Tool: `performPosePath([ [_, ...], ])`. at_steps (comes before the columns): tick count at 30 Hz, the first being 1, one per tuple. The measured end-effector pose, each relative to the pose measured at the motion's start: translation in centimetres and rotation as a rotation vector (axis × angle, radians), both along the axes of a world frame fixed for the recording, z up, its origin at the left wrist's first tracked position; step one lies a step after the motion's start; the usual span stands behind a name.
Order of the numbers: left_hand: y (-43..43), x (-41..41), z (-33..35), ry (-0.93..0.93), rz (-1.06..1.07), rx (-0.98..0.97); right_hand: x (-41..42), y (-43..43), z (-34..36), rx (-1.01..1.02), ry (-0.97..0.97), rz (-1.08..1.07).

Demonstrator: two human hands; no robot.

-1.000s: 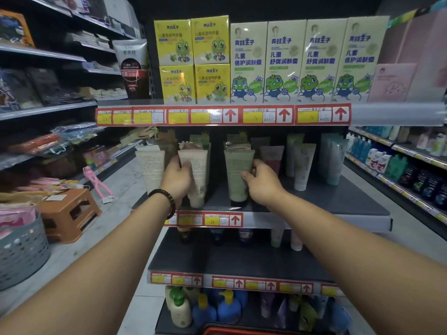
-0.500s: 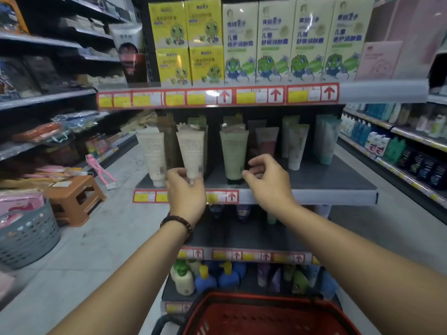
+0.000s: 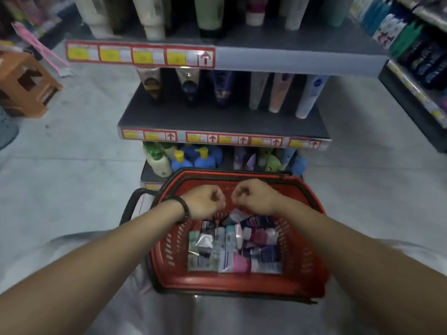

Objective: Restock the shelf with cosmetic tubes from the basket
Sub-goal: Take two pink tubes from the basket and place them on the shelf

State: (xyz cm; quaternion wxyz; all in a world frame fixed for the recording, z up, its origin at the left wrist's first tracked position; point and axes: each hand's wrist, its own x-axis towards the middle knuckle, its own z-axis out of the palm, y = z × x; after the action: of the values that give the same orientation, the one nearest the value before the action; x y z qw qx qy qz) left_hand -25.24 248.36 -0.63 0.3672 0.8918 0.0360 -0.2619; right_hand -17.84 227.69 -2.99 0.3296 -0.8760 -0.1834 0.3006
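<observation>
Dropped from shelf (image 3: 290,61) to over basket (image 3: 300,252), my left hand (image 3: 205,201) and right hand (image 3: 254,197) curl empty; tubes (image 3: 232,240) beneath look light, squashy; grip mid-body.

Location: retail shop, cosmetics aisle. Tiered shelves (image 3: 290,65) at frame centre carry red-framed yellow price labels (image 3: 142,56) on their front edges, with rows of tubes (image 3: 277,93) and pump bottles (image 3: 158,163) behind. A red shopping basket (image 3: 300,259) sits lower centre.
</observation>
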Motion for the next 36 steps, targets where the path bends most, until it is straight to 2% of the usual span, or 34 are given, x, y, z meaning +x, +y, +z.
performPosePath([
  [4, 0.0, -0.4, -6.4, 0.220, -0.075, 0.059, -1.2, -2.0, -7.5, -0.245, 0.116, 0.060],
  [7, -0.4, -1.0, -8.2, 0.316, -0.269, 0.255, -2.8, -3.0, -12.8, -0.397, 0.241, 0.112],
  [11, -0.6, -1.8, -9.9, 0.414, -0.450, 0.372, -6.0, -3.9, -17.4, -0.532, 0.243, 0.219],
  [15, -0.2, -1.8, -11.0, 0.414, -0.427, 0.368, -8.3, -3.5, -21.3, -0.516, 0.254, 0.226],
  [20, 0.2, -2.3, -12.3, 0.400, -0.403, 0.369, -8.7, -2.6, -22.9, -0.634, 0.142, 0.389],
  [23, 0.1, -2.6, -12.9, 0.405, -0.378, 0.346, -7.4, -2.9, -22.6, -0.475, 0.261, 0.343],
  [26, -0.2, -2.9, -13.4, 0.397, -0.254, 0.236, -6.4, -3.0, -22.2, -0.089, 0.486, 0.070],
  [29, -0.1, -3.1, -14.1, 0.293, -0.025, 0.088, -6.3, -1.3, -20.0, 0.191, 0.566, -0.073],
  [32, 0.4, -3.0, -14.5, 0.130, 0.179, 0.010, -5.6, 0.0, -18.9, 0.226, 0.570, -0.007],
  [35, 1.2, -2.6, -14.4, 0.068, 0.215, 0.037, -4.2, -0.6, -19.2, 0.158, 0.638, -0.011],
  [36, 1.4, -2.6, -14.5, 0.068, 0.210, 0.048, -3.9, -1.1, -19.7, 0.081, 0.583, -0.065],
])
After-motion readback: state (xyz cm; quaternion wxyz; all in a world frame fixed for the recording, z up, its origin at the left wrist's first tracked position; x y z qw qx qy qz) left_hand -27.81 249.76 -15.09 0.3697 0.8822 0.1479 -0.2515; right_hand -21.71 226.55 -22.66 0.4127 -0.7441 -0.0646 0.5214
